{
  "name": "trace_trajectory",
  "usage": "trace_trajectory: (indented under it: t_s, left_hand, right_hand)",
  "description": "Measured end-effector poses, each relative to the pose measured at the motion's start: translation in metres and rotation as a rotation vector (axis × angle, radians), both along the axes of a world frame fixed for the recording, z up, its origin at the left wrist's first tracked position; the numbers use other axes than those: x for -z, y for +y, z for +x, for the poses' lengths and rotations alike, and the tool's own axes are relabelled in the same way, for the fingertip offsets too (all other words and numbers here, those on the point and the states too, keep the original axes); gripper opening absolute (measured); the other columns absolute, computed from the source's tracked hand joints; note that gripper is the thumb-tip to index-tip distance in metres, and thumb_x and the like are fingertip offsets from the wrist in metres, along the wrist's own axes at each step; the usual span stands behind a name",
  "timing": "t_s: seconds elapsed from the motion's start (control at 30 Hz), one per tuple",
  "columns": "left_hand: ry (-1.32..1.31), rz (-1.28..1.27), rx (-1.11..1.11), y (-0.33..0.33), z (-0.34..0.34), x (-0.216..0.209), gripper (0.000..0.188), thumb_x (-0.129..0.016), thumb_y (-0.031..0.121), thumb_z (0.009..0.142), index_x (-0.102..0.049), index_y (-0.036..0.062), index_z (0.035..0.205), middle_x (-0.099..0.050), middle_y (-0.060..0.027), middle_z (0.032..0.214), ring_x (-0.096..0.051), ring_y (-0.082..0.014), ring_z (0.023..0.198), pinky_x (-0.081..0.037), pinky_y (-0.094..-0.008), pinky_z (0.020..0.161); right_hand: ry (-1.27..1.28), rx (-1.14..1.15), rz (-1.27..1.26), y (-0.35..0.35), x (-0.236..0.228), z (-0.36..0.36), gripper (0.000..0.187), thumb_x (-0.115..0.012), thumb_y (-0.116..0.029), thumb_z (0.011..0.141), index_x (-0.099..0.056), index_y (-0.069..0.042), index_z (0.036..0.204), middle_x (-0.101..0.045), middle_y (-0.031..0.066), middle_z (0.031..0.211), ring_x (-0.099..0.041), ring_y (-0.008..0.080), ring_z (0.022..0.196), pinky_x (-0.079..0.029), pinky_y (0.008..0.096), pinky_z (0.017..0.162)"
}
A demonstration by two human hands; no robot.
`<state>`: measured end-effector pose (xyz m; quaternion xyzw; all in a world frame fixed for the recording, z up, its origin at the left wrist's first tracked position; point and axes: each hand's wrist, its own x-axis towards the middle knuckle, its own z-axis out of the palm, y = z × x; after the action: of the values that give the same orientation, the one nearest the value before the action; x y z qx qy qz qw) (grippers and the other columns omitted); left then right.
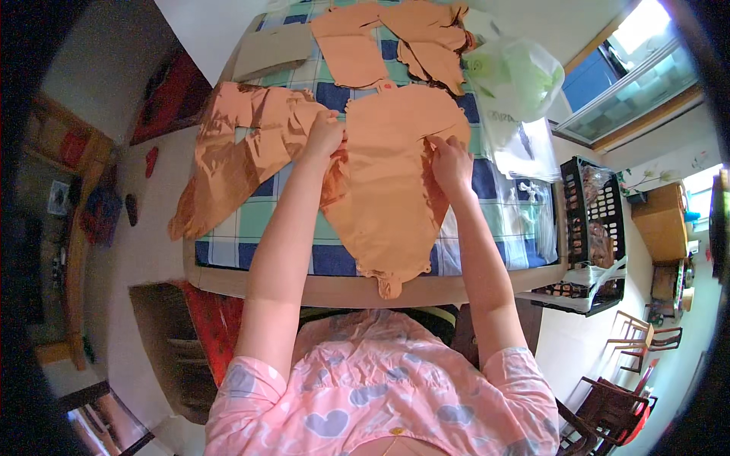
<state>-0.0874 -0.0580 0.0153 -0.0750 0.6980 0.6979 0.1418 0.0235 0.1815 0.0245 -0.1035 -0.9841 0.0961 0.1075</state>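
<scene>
A flat rose-gold foil balloon [388, 175], uninflated, lies in front of me, its small tab pointing toward me over the table's near edge. At its left edge my left hand [327, 134] is closed, fingers pinched on the foil. My right hand [452, 163] is closed on the balloon's right side, where the foil is folded and creased. To the left spreads another crumpled foil balloon [255, 152] in the same colour. More flat foil balloons [353, 53] lie at the far side. The fingertips of both hands are partly hidden.
A checked blue, green and white cloth [251, 254] covers the table. A grey-brown flat board [272, 53] lies at the back left. Clear and green plastic bags [525, 80] sit at the right. Beside the table stands a black crate [597, 228]; a red-backed chair [209, 319] is at the near left.
</scene>
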Motion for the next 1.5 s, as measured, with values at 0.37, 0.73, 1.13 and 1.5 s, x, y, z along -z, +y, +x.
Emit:
trace_trajectory:
  t_s: [0.37,0.73,1.13,1.5]
  left_hand:
    - [0.067,0.032,0.010,0.005,-0.010,0.012,0.035,-0.050,0.007,0.088,-0.046,0.0026,0.122,-0.057,-0.0095,0.081,-0.056,-0.0154,0.062,-0.045,-0.0292,0.048]
    - [0.081,0.034,-0.003,0.013,-0.012,0.004,0.048,-0.057,0.005,0.082,-0.043,-0.0015,0.126,-0.056,-0.0089,0.072,-0.051,-0.0142,0.053,-0.042,-0.0292,0.044]
    - [0.097,-0.086,0.002,0.012,-0.021,0.024,0.045,-0.058,0.019,0.083,-0.049,0.0032,0.124,-0.060,-0.0081,0.071,-0.051,-0.0168,0.045,-0.041,-0.0326,0.041]
    - [-0.053,0.295,0.130,-0.059,0.157,-0.006,0.038,-0.056,0.014,0.093,-0.047,0.0045,0.128,-0.062,-0.0157,0.118,-0.061,-0.0222,0.108,-0.050,-0.0333,0.092]
  right_hand:
    - [0.124,-0.067,-0.010,-0.001,0.012,0.002,0.024,-0.059,-0.026,0.086,-0.067,-0.025,0.108,-0.062,0.0083,0.099,-0.056,0.0319,0.100,-0.045,0.0474,0.082]
    - [0.203,-0.054,0.022,0.002,0.013,-0.001,0.020,-0.060,-0.028,0.084,-0.069,-0.021,0.101,-0.062,0.0090,0.097,-0.056,0.0311,0.099,-0.044,0.0471,0.081]
    - [0.209,-0.120,0.010,-0.005,0.012,-0.002,0.013,-0.057,-0.021,0.084,-0.064,-0.014,0.092,-0.061,0.0070,0.099,-0.057,0.0309,0.099,-0.045,0.0489,0.081]
    - [-0.041,0.061,-0.471,-0.022,-0.019,0.121,0.023,-0.057,-0.023,0.090,-0.062,-0.003,0.079,-0.065,0.0156,0.084,-0.062,0.0349,0.082,-0.046,0.0459,0.074]
